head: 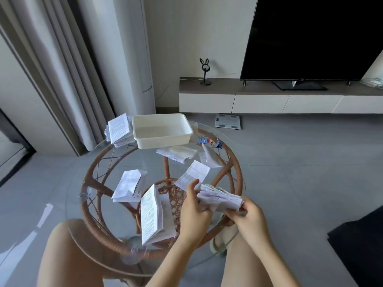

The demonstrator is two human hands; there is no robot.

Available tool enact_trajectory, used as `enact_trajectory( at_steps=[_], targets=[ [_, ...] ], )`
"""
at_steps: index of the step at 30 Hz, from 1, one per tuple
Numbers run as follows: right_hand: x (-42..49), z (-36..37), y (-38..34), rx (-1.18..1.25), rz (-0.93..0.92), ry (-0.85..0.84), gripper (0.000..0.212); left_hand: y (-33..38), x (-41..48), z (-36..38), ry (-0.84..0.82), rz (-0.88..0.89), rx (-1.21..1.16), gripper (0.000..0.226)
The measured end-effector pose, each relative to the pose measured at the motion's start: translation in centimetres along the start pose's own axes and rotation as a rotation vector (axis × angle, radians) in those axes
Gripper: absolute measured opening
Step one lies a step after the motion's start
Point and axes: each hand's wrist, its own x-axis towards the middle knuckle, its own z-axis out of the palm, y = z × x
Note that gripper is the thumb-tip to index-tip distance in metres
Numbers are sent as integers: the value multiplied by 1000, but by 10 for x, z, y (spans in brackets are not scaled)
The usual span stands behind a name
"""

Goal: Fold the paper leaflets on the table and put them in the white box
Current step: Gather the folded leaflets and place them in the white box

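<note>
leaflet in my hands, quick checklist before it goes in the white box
1. Grip: ok, left hand holds the leaflet.
2. Other end: ok, right hand pinches it.
3. Folds pressed flat: not ok, the layers fan apart.
4. Room in the box: ok, open and looks empty.
5. Way to the box: ok, only flat leaflets lie on the table between.
6. Clips out of the way: ok, beside the box, apart from it.
</note>
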Motion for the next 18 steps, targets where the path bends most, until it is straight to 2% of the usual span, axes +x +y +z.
enact_trajectory(
  at_steps=[2, 4, 6, 8, 10, 13, 15, 18],
  targets=[
    [3, 1, -1, -54, -20, -10, 33, -6, -2, 5, 22, 26, 95, 77],
    [1, -1, -14, 8, -63, -24, 26, -11, -1, 9, 38, -1, 116, 83],
    [2, -2, -17, 55, -82, -59, 29, -12, -1, 9, 62, -30, 95, 88],
    [4, 1, -16, 42, -103, -63, 18, -11, -2, 9, 75, -54, 20, 88],
    [6, 2, -15, -21, -103, -60, 11, -2, -3, 7, 66, -76, -172, 82],
    [10, 2, -14, -34, -104, -55, 16, 14, -5, 5, -8, -77, -469, 73],
    [10, 2, -15, -44, -83, -67, 13, 16, -5, 7, -26, -87, -485, 60],
    [7, 4, -13, -53, -95, -53, 17, 11, -4, 14, 54, -126, -325, 25]
  ],
)
